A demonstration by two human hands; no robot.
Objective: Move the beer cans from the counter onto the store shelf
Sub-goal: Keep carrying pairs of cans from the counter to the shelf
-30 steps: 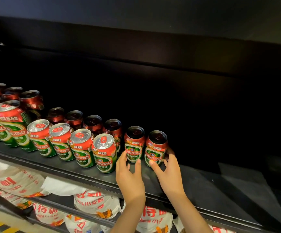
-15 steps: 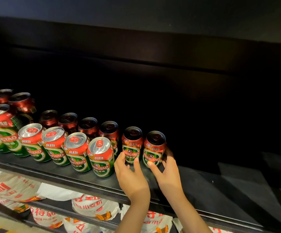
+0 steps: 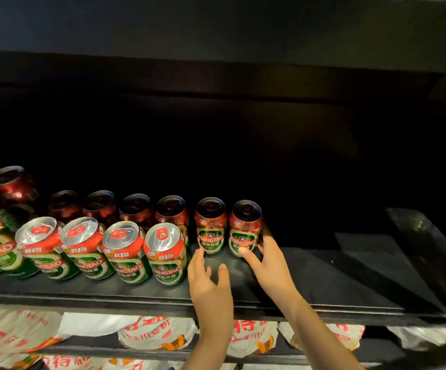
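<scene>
**Two end cans on the shelf, right hand on the last one**

Head view. Dark store shelf (image 3: pixel 323 284) carries red-and-green beer cans in two rows. Front row (image 3: pixel 125 252): four full-view cans with silver tops, leaning toward the camera, plus larger cans cut by the left edge. Back row (image 3: pixel 136 209) stands in shadow behind them. At the row's right end, two cans stand upright, side by side: the second-last can (image 3: pixel 211 231) and the last can (image 3: pixel 244 233).

Right hand (image 3: pixel 269 268): thumb on the lower front of the last can, fingers wrapped round its right side; grips it. Left hand (image 3: pixel 209 284): fingers spread and relaxed, holding nothing; fingertip just beside the base of the second-last can, contact not resolvable.

Shelf surface to the right of the last can is bare. Below the shelf edge: white packets (image 3: pixel 157 335) with red and orange print.
</scene>
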